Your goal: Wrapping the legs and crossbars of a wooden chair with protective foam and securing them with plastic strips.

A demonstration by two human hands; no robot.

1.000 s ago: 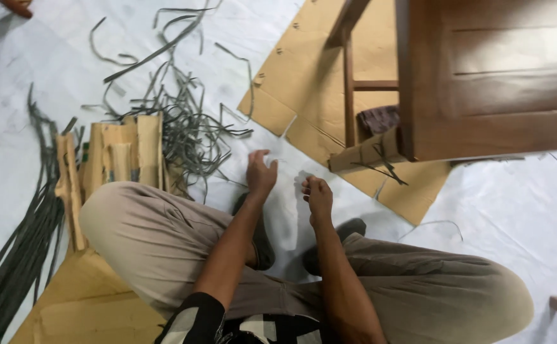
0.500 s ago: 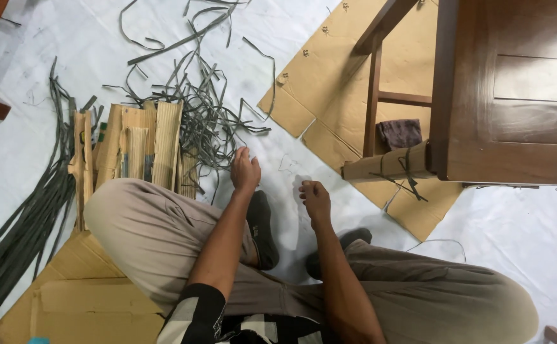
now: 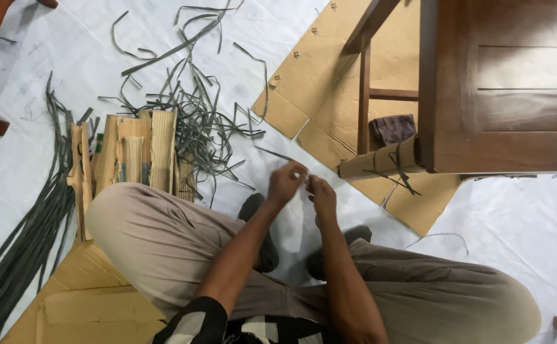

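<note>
I sit cross-legged on a white floor sheet. My left hand and my right hand meet in front of my knees, fingertips touching. Between them they pinch a thin grey strip that trails off up and to the left. A loose heap of similar grey strips lies just beyond my left hand.
Folded corrugated cardboard pieces stand by my left knee, with a long bundle of dark strips at far left. A brown wooden cabinet stands on flat cardboard at right, a dark cloth under it.
My left hand drew back from the strip heap with a strip and came to the right hand. The two hands were apart and now touch.
</note>
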